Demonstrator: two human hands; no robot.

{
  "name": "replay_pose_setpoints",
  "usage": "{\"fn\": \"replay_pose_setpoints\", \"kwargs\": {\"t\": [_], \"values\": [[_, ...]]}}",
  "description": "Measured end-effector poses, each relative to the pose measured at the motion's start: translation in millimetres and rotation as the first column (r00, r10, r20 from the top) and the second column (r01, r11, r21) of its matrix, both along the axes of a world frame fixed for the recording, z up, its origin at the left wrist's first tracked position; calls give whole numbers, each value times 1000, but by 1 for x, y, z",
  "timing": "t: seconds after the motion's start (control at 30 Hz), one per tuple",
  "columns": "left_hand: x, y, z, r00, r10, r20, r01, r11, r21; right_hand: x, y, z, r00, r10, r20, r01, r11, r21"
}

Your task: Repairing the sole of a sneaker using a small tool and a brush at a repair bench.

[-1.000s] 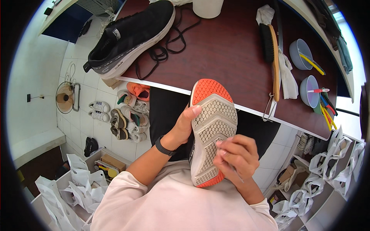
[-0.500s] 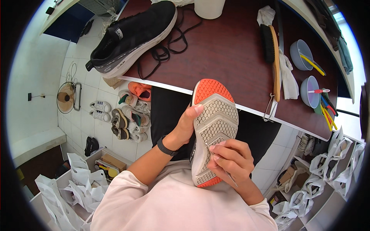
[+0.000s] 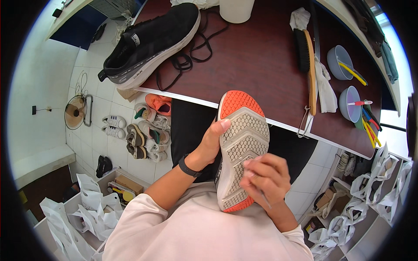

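Observation:
A shoe (image 3: 244,130) is held sole up above my lap, its tread pale grey-beige with orange at toe and heel. My left hand (image 3: 212,141) grips its left edge, thumb on the sole and the other fingers hidden behind. Over the lower right of the sole is my right hand (image 3: 267,178), slightly blurred, its fingers closed on a thin metal pick (image 3: 264,199). Whether the pick's tip touches the tread I cannot tell. On the table at upper left lies a black shoe (image 3: 152,45) with a white sole and loose black laces (image 3: 183,63).
The dark red table (image 3: 257,56) has a pale front edge. On its right are a wooden-handled brush (image 3: 311,69), a white cloth (image 3: 325,87) and two bowls (image 3: 339,61) with tools. Shoes (image 3: 148,130) stand on the left floor; white bags (image 3: 93,204) fill boxes on both sides.
My right hand has shifted slightly to the right and up, away from the middle of the sole. My left hand and the shoe stay almost still.

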State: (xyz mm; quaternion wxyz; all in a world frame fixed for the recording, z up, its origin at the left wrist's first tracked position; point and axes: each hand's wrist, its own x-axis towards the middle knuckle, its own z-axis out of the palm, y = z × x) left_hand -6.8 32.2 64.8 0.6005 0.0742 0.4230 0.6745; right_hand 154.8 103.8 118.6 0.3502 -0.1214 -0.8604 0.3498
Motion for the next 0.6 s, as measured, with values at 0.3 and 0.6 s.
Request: {"fn": "replay_pose_setpoints", "kwargs": {"t": [0.3, 0.6], "values": [[-1, 0, 2, 997, -6, 80, 2, 999, 49, 0, -2, -1, 998, 64, -5, -64, 998, -2], [-2, -2, -1, 997, -12, 80, 8, 999, 52, 0, -3, -1, 998, 62, 4, -62, 997, -37]]}}
